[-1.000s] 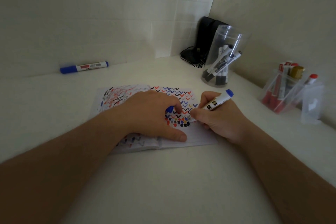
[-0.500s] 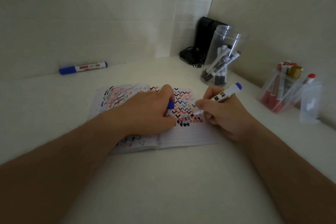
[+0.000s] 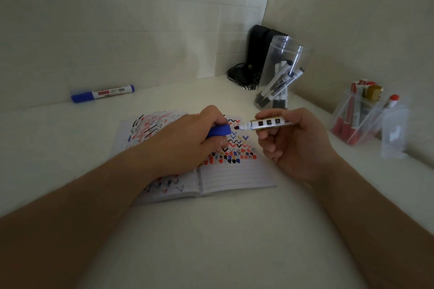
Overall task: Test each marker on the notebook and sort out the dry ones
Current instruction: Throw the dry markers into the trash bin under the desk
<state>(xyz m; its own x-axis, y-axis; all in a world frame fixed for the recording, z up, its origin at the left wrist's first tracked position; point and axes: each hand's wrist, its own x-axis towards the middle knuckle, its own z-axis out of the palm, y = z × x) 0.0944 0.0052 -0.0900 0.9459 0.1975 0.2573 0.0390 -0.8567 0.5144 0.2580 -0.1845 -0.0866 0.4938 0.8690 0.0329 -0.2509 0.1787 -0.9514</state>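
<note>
Above the open notebook (image 3: 234, 178), seen from the head camera, both hands hang close together. The right hand (image 3: 298, 145) has its fingers and thumb curled round a white marker (image 3: 270, 123), held nearly level over the notebook's far right corner, its bare tip pointing left. The left hand (image 3: 187, 141) grips the blue cap (image 3: 218, 131), whose open end faces that tip; cap and tip are just apart, not yet joined. This hand's heel lies over the notebook's middle, hiding part of the left page. Both pages carry red, blue and black zigzags and blots; the lower half of the right page shows only ruled lines. Left of and beyond the notebook, a capped blue marker (image 3: 103, 93) lies alone against the wall. Beyond the notebook to the right, a clear jar (image 3: 281, 73) holds several black-capped markers. Farther right of the notebook, a clear box (image 3: 357, 117) holds red markers.
</note>
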